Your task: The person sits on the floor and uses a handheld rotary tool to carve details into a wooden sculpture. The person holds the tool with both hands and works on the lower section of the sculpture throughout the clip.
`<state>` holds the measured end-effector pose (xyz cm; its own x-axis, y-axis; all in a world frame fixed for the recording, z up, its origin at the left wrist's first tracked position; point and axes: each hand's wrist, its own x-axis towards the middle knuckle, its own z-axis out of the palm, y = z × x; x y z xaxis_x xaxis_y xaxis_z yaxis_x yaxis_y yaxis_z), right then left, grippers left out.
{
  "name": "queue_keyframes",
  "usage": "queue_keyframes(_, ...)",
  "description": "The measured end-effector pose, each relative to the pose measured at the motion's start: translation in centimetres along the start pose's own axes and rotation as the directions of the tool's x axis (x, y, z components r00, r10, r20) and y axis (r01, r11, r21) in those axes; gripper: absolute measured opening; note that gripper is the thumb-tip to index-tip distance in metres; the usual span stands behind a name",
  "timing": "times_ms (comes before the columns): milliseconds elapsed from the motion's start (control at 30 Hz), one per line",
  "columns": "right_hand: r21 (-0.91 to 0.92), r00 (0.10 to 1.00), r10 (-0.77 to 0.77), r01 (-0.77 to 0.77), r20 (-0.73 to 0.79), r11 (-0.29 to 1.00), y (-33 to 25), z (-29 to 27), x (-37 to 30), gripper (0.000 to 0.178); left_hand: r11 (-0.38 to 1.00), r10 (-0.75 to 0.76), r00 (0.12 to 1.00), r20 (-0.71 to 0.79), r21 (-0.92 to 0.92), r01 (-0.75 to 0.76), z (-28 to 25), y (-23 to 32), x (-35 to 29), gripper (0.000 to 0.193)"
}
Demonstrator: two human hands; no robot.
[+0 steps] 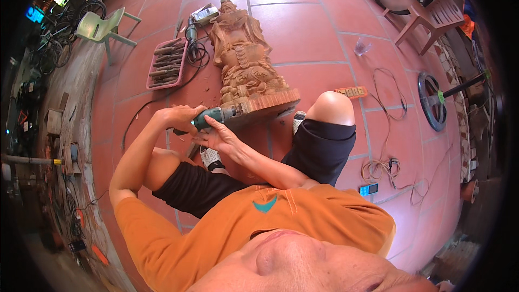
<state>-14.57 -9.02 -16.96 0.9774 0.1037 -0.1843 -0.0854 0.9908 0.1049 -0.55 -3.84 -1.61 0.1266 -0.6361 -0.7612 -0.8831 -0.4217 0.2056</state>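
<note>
A carved wooden statue (243, 48) stands in front of me on the tiled floor, brown and covered in figures and folds. Its squared base (273, 101) is nearest to me. My left hand (183, 118) wraps round the rear of a green die grinder (208, 119). From below, my right hand (219, 137) supports the tool, with its thumb against the body and its fingers stretched under it. The grinder's front end reaches the left corner of the base; whether the bit touches the wood I cannot tell.
Left of the statue are a pink tray (183, 67) of several carving tools, another power tool (191, 31) and a black cord (157, 99). On the right lie an orange power strip (351, 92), looped cable (378, 171), and a phone (369, 189). Plastic chairs, green (100, 26) and brown (430, 21), stand farther off.
</note>
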Motion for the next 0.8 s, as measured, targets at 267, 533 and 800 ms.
queue_keyframes(267,-0.015,1.0,-0.01,0.01,-0.016,1.0,0.1,0.3,-0.5,0.048,0.999,-0.011,1.0,0.003,0.034,0.011,-0.2,0.5,-0.6,0.086)
queue_keyframes(533,-0.037,0.999,-0.028,0.027,-0.038,0.999,0.3,-0.1,-0.3,0.036,0.999,0.004,1.0,0.012,0.036,-0.005,0.1,0.0,-0.2,0.087)
queue_keyframes(800,-0.037,1.0,-0.017,0.016,-0.027,0.999,0.2,0.0,-0.6,0.039,0.997,0.019,1.0,-0.018,0.073,-0.018,0.6,-0.5,0.3,0.086)
